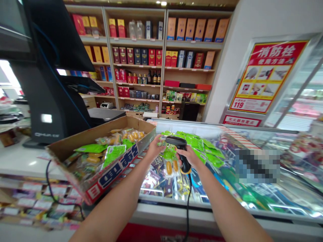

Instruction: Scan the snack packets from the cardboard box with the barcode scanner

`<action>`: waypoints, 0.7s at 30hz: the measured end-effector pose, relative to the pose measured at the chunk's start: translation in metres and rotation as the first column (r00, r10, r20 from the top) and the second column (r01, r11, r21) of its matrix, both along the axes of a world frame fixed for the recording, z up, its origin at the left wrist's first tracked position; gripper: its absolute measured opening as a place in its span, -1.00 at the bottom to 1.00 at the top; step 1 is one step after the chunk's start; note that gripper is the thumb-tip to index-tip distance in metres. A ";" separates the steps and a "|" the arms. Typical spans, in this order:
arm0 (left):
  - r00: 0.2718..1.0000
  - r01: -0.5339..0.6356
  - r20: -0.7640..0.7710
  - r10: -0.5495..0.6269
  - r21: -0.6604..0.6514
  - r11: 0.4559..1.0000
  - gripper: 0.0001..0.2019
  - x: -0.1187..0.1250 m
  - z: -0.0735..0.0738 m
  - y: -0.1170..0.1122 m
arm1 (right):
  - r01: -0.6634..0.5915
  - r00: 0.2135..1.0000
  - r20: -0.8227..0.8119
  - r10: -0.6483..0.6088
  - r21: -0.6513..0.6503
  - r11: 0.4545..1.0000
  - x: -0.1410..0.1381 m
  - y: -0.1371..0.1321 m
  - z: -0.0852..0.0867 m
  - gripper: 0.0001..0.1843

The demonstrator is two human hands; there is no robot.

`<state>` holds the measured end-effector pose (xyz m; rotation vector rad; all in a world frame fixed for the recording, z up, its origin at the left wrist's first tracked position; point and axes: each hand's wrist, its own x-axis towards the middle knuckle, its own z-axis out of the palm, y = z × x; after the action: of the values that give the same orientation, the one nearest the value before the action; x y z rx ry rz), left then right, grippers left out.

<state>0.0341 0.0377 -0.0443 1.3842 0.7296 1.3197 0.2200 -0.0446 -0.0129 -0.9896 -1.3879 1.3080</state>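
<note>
A small snack packet [169, 166] with green top and clear body is held by the left hand [155, 149], its fingers closed narrow on the upper edge, so the packet is hanging above the freezer glass. A black barcode scanner [185, 164] is gripped by the right hand [189, 157], the fingers being wrapped around its handle, and its head is kept turned toward the packet, apparently for reading it. Its black cable [188, 208] is hanging down. Similar packets are lying in a cardboard box [116, 127] on the white table [22, 161]. Boxed liquor is seen on wooden shelves [136, 42] behind.
</note>
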 end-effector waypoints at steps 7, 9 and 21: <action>1.000 -0.002 -0.006 0.002 0.001 1.000 -0.29 0.000 0.000 0.000 | -0.006 1.000 -0.016 0.006 -0.029 1.000 0.002 0.001 -0.002 -0.63; 1.000 0.000 -0.004 0.000 -0.005 1.000 -0.29 0.000 0.000 0.000 | -0.001 1.000 -0.016 0.001 -0.027 1.000 0.001 0.001 -0.002 -0.63; 0.998 -0.040 -0.043 0.039 -0.019 0.999 -0.18 -0.001 -0.008 0.009 | 0.006 1.000 -0.012 -0.006 -0.003 1.000 -0.001 -0.001 0.001 -0.58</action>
<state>0.0327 0.0470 -0.0523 1.3917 0.8008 1.3140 0.2187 -0.0453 -0.0122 -0.9856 -1.3728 1.3096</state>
